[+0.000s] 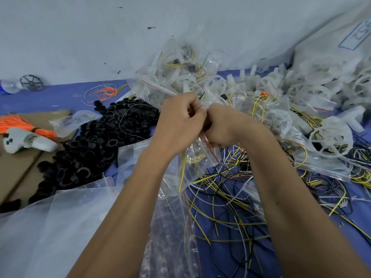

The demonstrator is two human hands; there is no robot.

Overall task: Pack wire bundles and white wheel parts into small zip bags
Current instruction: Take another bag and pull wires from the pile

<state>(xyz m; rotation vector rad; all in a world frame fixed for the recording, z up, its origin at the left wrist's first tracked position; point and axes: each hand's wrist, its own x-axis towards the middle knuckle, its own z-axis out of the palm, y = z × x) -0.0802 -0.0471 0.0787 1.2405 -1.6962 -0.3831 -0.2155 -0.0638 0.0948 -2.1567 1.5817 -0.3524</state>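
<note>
My left hand [178, 119] and my right hand [222, 127] meet at the middle of the view, both with curled fingers gripping the top of a small clear zip bag [192, 163] with a red seal line. Yellow wires [181, 173] hang inside the bag below my hands. Loose yellow, black and white wires [230, 207] lie tangled on the blue surface under my right forearm. Filled zip bags [174, 69] pile up behind my hands. White wheel parts [331, 141] lie heaped at the right.
A heap of black ring parts [96, 141] lies at the left beside cardboard [18, 173]. An orange wire bundle [22, 125] and a white controller [26, 140] rest on it. Large clear plastic sheets [60, 221] cover the lower left. A white sack [341, 47] stands at the far right.
</note>
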